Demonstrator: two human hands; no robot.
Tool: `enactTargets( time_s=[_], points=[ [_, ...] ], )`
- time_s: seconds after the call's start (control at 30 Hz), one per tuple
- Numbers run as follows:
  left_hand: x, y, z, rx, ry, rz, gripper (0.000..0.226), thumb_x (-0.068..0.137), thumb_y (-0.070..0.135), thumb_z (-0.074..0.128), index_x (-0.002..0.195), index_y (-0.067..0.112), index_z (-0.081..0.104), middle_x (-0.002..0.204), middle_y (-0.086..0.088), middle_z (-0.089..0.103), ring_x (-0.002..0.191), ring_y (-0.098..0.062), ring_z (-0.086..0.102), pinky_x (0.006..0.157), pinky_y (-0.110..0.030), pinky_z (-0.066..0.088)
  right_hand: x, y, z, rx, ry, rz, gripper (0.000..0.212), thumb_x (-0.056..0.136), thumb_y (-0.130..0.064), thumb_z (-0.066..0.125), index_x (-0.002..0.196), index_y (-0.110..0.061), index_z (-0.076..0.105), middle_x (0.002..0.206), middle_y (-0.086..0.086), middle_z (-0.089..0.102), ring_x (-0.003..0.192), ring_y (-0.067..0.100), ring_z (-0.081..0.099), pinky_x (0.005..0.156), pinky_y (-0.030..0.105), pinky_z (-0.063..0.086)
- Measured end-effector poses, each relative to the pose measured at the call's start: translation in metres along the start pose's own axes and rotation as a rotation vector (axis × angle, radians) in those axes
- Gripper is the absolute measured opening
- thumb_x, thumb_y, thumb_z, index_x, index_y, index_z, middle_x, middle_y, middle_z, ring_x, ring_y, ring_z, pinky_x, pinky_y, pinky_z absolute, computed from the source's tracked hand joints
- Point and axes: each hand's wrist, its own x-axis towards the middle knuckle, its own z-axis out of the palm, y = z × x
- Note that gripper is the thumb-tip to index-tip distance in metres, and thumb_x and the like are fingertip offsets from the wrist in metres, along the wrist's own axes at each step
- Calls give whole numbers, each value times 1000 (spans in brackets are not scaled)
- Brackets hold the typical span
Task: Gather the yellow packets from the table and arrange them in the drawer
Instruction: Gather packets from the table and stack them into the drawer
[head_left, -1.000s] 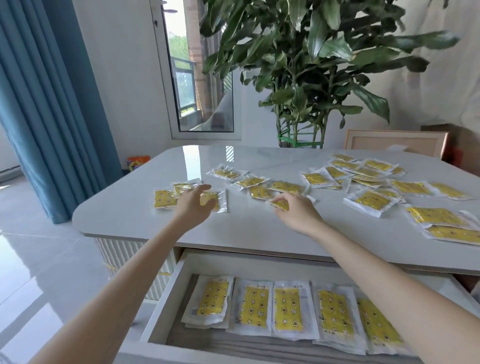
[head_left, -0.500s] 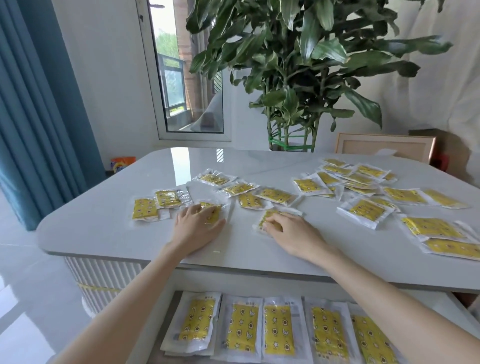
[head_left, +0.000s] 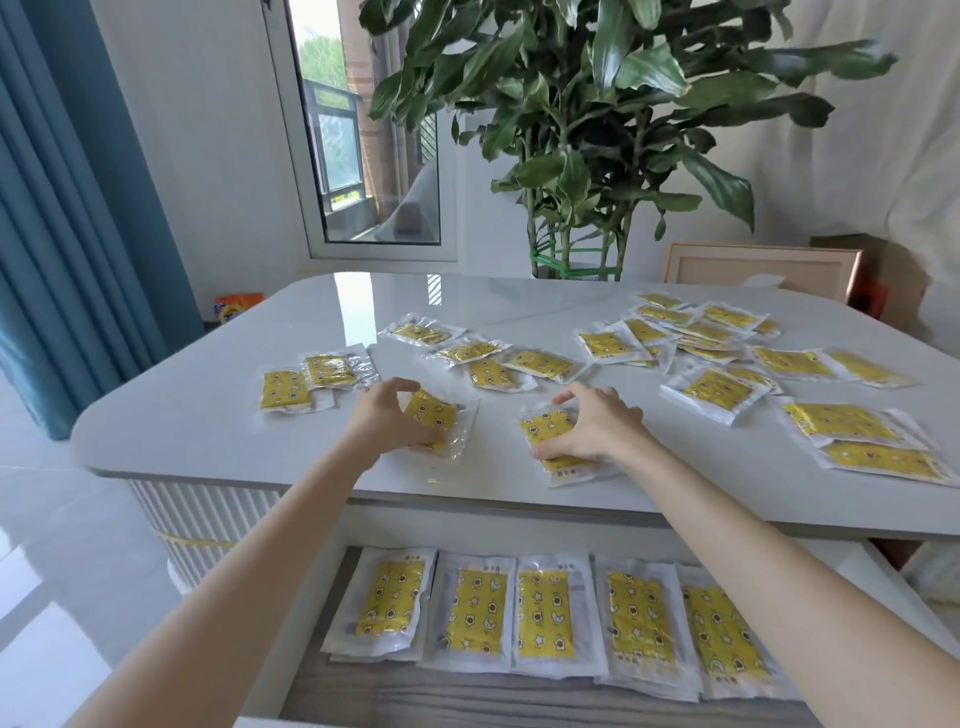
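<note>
Though pressed flat half a second ago, now curled: left grip (head_left: 384, 421) pinching one yellow packet (head_left: 435, 414), right grip (head_left: 597, 426) clutching a second packet (head_left: 545, 427), both dragged nearer the bench (head_left: 208, 431) edge. Likely ready for lifting down into the open drawer (head_left: 415, 699), beside the row (head_left: 545, 616) laid there. More scattered packets (head_left: 717, 387) beyond.
</note>
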Motion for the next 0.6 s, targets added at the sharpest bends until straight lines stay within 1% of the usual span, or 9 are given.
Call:
enactTargets(
  time_s=[0.1,0.13,0.23,0.3,0.37,0.43,0.5,0.53,0.6],
  points=[
    [-9,3,-1,-89,-69,6,73,71,7,80,135,17,47,120,-7,47,92,-12,51,61,-10,45,-1,4,-2,117,-21,-2,90,58,-39,89,134,-31,41,139,6,42,124,25,47,95,33,41],
    [-13,4,-2,-103,-90,7,71,73,6,79,135,18,46,121,-7,47,88,-12,51,59,-10,45,-4,5,-3,156,-25,-4,93,57,-37,90,136,-30,40,139,5,45,125,23,47,96,33,41],
    [-29,8,-6,-139,-140,-7,65,76,5,75,133,23,49,124,-13,53,90,-18,55,65,-17,49,-15,10,-8,233,-16,-12,95,58,-32,90,138,-27,38,138,2,48,127,21,46,95,32,41],
    [-42,8,-10,-217,-215,7,59,79,4,72,130,26,52,120,-14,60,92,-23,62,73,-22,54,-23,13,-12,312,-3,-1,89,60,-26,90,135,-26,43,137,2,50,124,21,48,86,31,46],
    [-55,6,-13,-281,-291,9,52,80,7,73,121,36,57,122,-16,60,106,-30,63,88,-39,55,-32,18,-13,438,2,0,78,62,-17,89,129,-25,50,129,4,53,112,19,57,66,26,48],
    [-70,1,-17,-273,-378,29,48,76,17,77,112,45,60,117,-14,61,101,-29,63,88,-47,52,-44,23,-16,555,-8,-31,71,64,-9,87,125,-25,54,123,-1,53,99,15,61,62,23,52],
    [-85,-5,-19,-214,-500,58,49,68,33,82,112,45,63,110,-14,65,94,-30,59,92,-56,47,-59,27,-21,661,-40,-73,69,68,-4,84,126,-25,53,111,-8,49,87,9,61,61,19,54],
    [-92,-7,-20,-216,-556,34,46,68,32,82,111,39,67,112,-12,68,96,-31,61,95,-57,45,-67,30,-24,704,-67,-89,70,69,-3,83,127,-27,51,107,-10,50,83,7,61,61,20,56],
    [-107,-11,-21,-226,-659,-23,35,71,20,76,106,27,72,113,-1,69,100,-26,68,88,-44,55,-83,36,-30,730,-156,-111,75,69,-4,83,130,-31,47,109,-4,55,84,7,62,68,28,59]
  ],
)
